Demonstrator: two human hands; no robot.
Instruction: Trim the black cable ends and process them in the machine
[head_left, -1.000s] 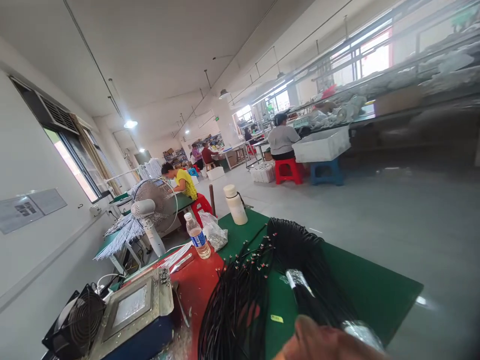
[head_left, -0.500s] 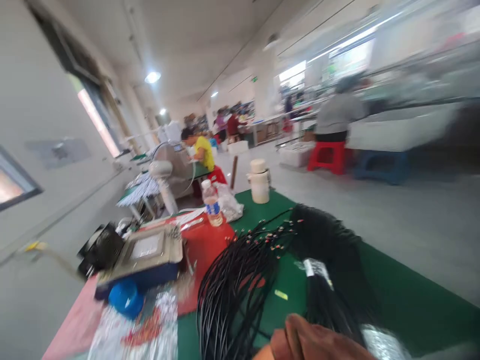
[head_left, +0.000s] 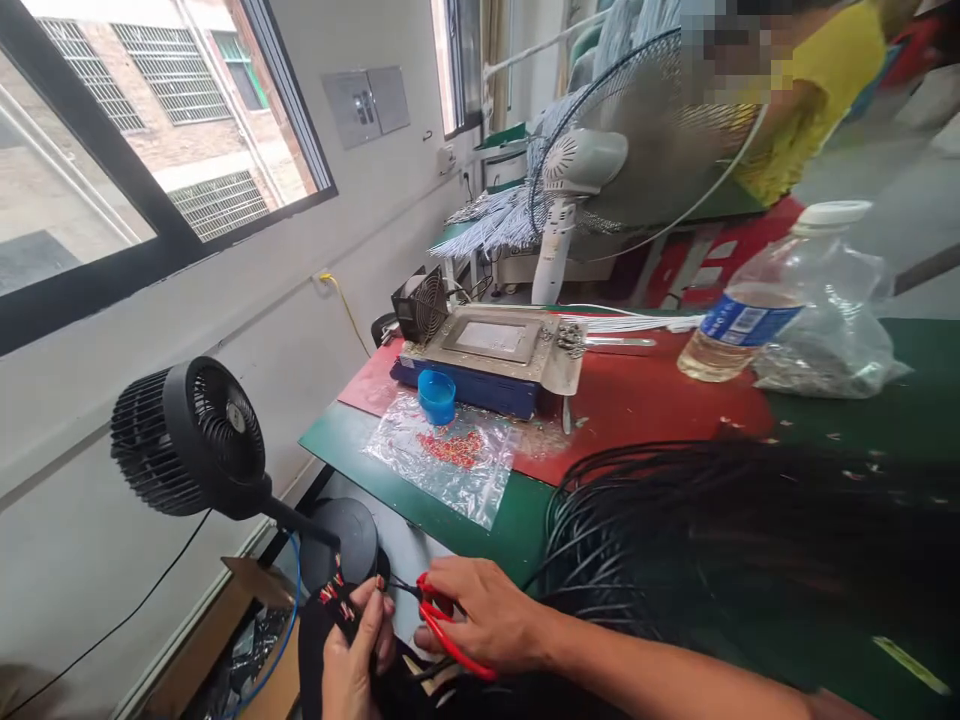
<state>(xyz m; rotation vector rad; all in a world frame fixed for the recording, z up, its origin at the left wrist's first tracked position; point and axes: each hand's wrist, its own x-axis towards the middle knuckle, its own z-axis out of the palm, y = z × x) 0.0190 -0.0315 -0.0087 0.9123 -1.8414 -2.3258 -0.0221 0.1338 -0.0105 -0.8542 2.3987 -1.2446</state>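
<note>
Low in the head view, my left hand (head_left: 358,650) is closed round black cables (head_left: 346,622) with red, white and black wire ends sticking out. Its thumb and forefinger pinch one wire end. My right hand (head_left: 487,615) grips red-handled pliers (head_left: 454,635), their dark jaws pointing left at the pinched end. Whether the jaws touch the wire I cannot tell. A large pile of black cables (head_left: 600,520) lies on the table to the right, partly smeared by motion. Behind my hands, a clear plastic sheet or bag (head_left: 480,495) carries small red bits (head_left: 454,448) beside a blue cup (head_left: 437,397).
On the red mat (head_left: 637,400) stand a blue-sided box-like device (head_left: 480,385) with a small black fan (head_left: 420,305) and a bottle (head_left: 739,320). A black fan (head_left: 191,435) is at left, a pedestal fan (head_left: 585,160) behind. A person in yellow (head_left: 832,90) sits beyond.
The view has swung left and down, away from the wider room. Both hands now show together with the pliers and cables; before, only a blurred arm part showed at the bottom.
</note>
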